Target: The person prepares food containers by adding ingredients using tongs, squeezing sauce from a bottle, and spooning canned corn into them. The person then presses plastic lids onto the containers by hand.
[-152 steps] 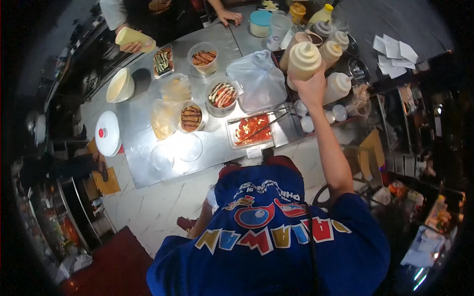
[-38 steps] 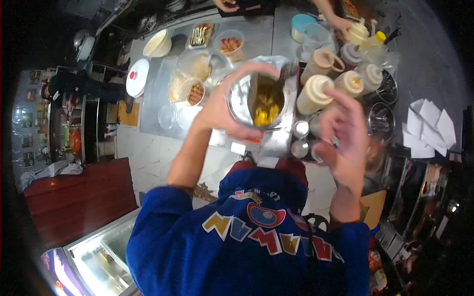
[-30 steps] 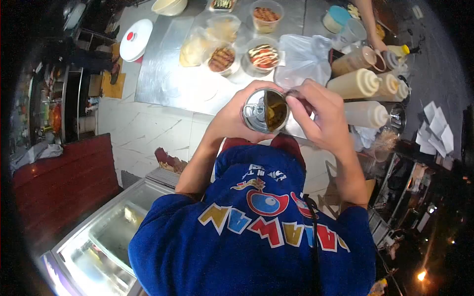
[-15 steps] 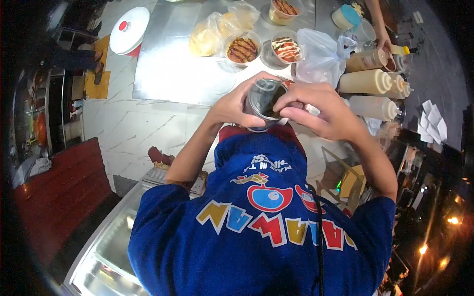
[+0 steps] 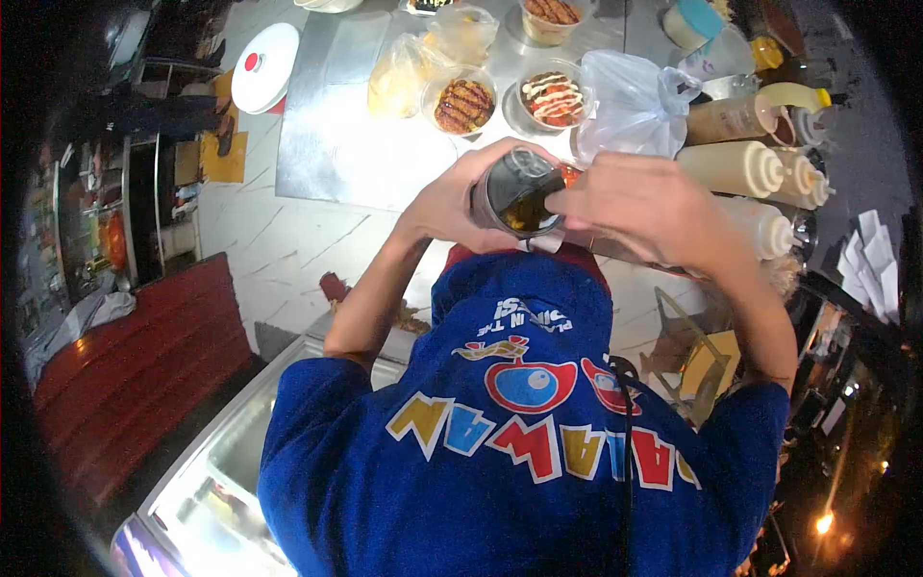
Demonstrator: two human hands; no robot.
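My left hand (image 5: 447, 202) is wrapped round a dark, round cup (image 5: 510, 188) with a glossy inside, tipped toward me in front of my chest. At the cup's right edge, my right hand (image 5: 639, 207) has its fingers closed together, slightly blurred. What they pinch, if anything, is hidden; a small red patch shows just behind them. Beyond the cup, a bowl of food with brown sauce stripes (image 5: 464, 105) and one with white stripes (image 5: 552, 98) stand on the metal table (image 5: 332, 154).
A tied plastic bag (image 5: 630, 106) sits right of the bowls, beside several squeeze bottles (image 5: 731, 168). Further back are a yellowish bag (image 5: 399, 77) and another bowl (image 5: 550, 21). A white-lidded container (image 5: 266, 67) stands left of the table.
My right hand has shifted at the cup's edge, its fingers drawn in more. The other person's hand by the bottles has left the view. The whole view has turned slightly.
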